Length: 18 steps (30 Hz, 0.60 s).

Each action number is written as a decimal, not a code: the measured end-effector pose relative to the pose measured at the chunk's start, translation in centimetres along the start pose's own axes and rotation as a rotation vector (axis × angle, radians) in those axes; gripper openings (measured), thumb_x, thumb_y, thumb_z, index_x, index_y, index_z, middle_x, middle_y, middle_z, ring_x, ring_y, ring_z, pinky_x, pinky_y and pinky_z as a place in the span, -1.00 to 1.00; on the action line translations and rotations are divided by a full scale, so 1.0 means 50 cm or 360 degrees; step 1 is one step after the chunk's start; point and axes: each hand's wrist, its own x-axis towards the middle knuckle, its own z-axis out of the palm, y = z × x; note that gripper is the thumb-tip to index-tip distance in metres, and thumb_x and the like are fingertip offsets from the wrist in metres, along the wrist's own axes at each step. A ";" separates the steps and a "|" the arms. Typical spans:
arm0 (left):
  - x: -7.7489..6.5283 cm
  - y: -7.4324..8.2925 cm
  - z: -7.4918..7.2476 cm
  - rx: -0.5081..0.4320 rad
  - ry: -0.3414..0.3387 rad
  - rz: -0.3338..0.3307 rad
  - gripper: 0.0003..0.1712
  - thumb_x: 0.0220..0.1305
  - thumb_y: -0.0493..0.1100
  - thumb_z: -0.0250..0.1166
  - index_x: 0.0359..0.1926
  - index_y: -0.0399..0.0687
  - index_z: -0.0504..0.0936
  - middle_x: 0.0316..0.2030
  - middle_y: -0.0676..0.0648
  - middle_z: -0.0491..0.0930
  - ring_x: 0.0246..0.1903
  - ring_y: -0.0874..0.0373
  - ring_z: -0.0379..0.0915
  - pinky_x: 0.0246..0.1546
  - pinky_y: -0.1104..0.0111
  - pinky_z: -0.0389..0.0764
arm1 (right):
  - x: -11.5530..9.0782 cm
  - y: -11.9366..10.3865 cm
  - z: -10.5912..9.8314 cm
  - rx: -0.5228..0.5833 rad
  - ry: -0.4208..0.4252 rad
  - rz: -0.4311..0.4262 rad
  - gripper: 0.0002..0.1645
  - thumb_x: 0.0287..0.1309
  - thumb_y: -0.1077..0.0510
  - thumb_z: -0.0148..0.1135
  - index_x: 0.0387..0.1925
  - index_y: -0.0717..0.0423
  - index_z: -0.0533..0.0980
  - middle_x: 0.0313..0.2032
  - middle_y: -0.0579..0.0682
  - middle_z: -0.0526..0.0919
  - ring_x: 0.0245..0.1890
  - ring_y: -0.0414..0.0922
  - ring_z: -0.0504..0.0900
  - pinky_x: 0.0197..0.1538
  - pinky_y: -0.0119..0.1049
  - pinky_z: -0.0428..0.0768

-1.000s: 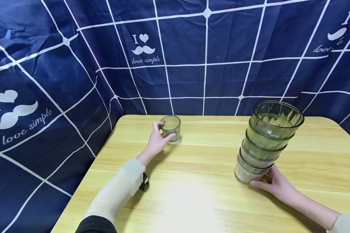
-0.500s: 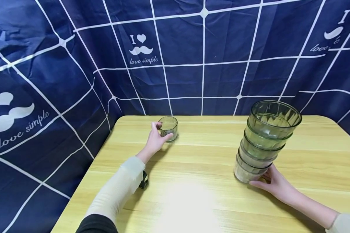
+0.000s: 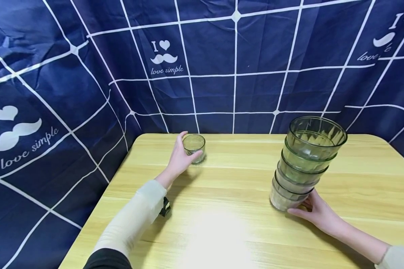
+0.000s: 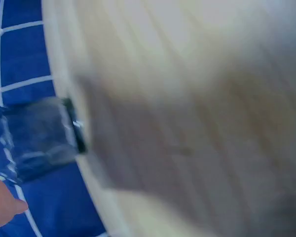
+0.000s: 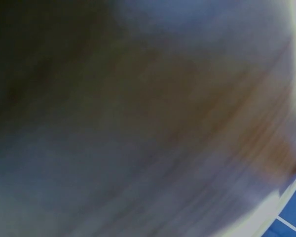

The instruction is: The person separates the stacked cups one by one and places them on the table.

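A small smoky glass tumbler [image 3: 194,146] stands upright near the far left edge of the wooden table. My left hand [image 3: 178,157] surrounds its near left side, fingers straightened and thumb spread off the glass. The left wrist view has the tumbler [image 4: 39,136] with a gap between it and a fingertip [image 4: 4,203]. On the right, a tall leaning stack of nested greenish and clear glass bowls [image 3: 304,170] rises from the table. My right hand [image 3: 320,213] grips the stack low down, thumb in front; its other fingers are partly hidden behind the glass.
The wooden table [image 3: 235,179] has rounded far corners and a bright glare patch at the near middle. Navy cloth [image 3: 215,93] with white grid lines hangs behind and to the left of it. A small black device [image 3: 165,207] sits at my left wrist.
My left fingers have straightened and come off the tumbler, which stays where it stood. The right hand keeps its grip on the stack.
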 end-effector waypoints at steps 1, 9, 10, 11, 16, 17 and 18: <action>0.001 0.010 -0.001 -0.0016 0.0004 0.0025 0.01 0.06 -0.05 0.51 0.40 -0.09 0.08 0.25 -0.27 0.29 0.24 -0.14 0.25 0.25 0.07 0.28 | -0.001 0.000 0.000 0.0003 0.0002 -0.0002 -0.09 -0.05 0.54 0.36 0.27 0.12 0.14 0.06 -0.41 0.42 0.04 -0.48 0.45 0.02 -0.65 0.42; 0.000 0.118 0.006 -0.0216 -0.0034 0.0197 -0.04 0.11 -0.07 0.48 0.40 -0.05 0.10 0.35 -0.05 0.23 0.35 0.09 0.09 0.34 0.13 0.16 | -0.004 0.002 -0.001 -0.0007 0.0005 0.0005 -0.09 -0.05 0.53 0.36 0.27 0.11 0.15 0.06 -0.42 0.42 0.03 -0.49 0.44 0.01 -0.66 0.41; -0.001 0.133 0.008 -0.0247 -0.0046 0.0227 -0.05 0.12 -0.07 0.47 0.40 -0.04 0.10 0.35 -0.03 0.22 0.37 0.12 0.06 0.35 0.14 0.14 | -0.004 0.002 -0.001 -0.0010 0.0005 0.0006 -0.09 -0.05 0.53 0.37 0.28 0.11 0.15 0.06 -0.43 0.42 0.03 -0.49 0.45 0.01 -0.66 0.41; -0.001 0.147 0.010 -0.0274 -0.0061 0.0258 -0.06 0.13 -0.07 0.47 0.39 -0.03 0.10 0.35 -0.01 0.22 0.38 0.15 0.04 0.35 0.16 0.13 | -0.004 0.003 -0.001 -0.0009 0.0001 0.0007 -0.10 -0.05 0.52 0.37 0.28 0.11 0.15 0.06 -0.42 0.42 0.03 -0.49 0.45 0.01 -0.66 0.41; -0.004 0.222 0.022 -0.0440 -0.0153 0.0461 -0.11 0.14 -0.13 0.46 0.37 -0.03 0.13 0.35 0.06 0.24 0.38 0.26 0.03 0.37 0.24 0.10 | -0.003 0.001 0.000 0.0002 0.0001 0.0008 -0.11 -0.05 0.53 0.36 0.26 0.11 0.16 0.05 -0.41 0.44 0.02 -0.48 0.46 0.00 -0.66 0.42; -0.005 0.239 0.023 -0.0463 -0.0173 0.0502 -0.11 0.14 -0.14 0.46 0.37 -0.03 0.14 0.35 0.06 0.24 0.37 0.27 0.04 0.36 0.25 0.11 | -0.003 0.001 0.000 0.0005 0.0002 0.0007 -0.12 -0.05 0.53 0.36 0.26 0.11 0.16 0.05 -0.41 0.44 0.02 -0.48 0.46 0.00 -0.66 0.42; -0.006 0.255 0.025 -0.0492 -0.0197 0.0548 -0.12 0.14 -0.17 0.45 0.37 -0.05 0.14 0.36 0.04 0.25 0.36 0.27 0.05 0.36 0.26 0.12 | -0.002 0.000 0.000 0.0006 0.0004 0.0006 -0.12 -0.05 0.53 0.36 0.25 0.12 0.17 0.04 -0.41 0.44 0.02 -0.48 0.46 0.00 -0.66 0.42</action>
